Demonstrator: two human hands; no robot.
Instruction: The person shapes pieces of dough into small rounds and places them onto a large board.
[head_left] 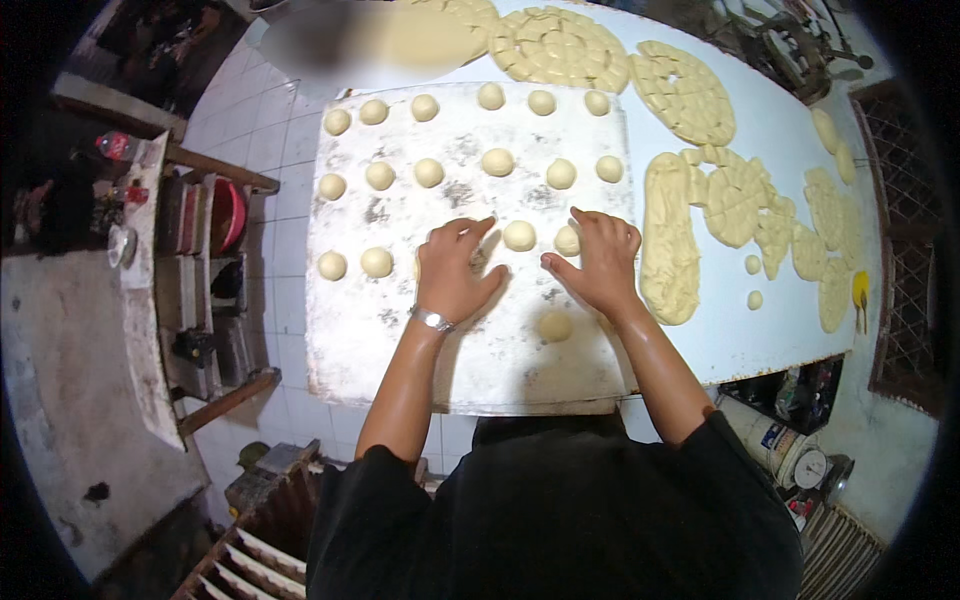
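A pale dough ball (567, 240) sits on the floured board (390, 340), partly covered by my right hand (602, 262). The fingers and thumb of that hand are stretched apart around its side, and no firm grip shows. My left hand (458, 268), with a silver watch (432, 319) on the wrist, is spread open over the board. Between its thumb and fingers there is only bare board, while an edge of a dough ball shows at its outer side. Between my two hands lies another dough ball (519, 236), apart from both. One more dough ball (554, 325) rests nearer me, in shadow.
Dough balls (428, 172) stand in rows across the board. On the white table to the right are a long dough slab (670, 240), a cut dough round (683, 92) and several dough pieces. A wooden shelf (150, 290) stands left, a dial scale (808, 468) lower right.
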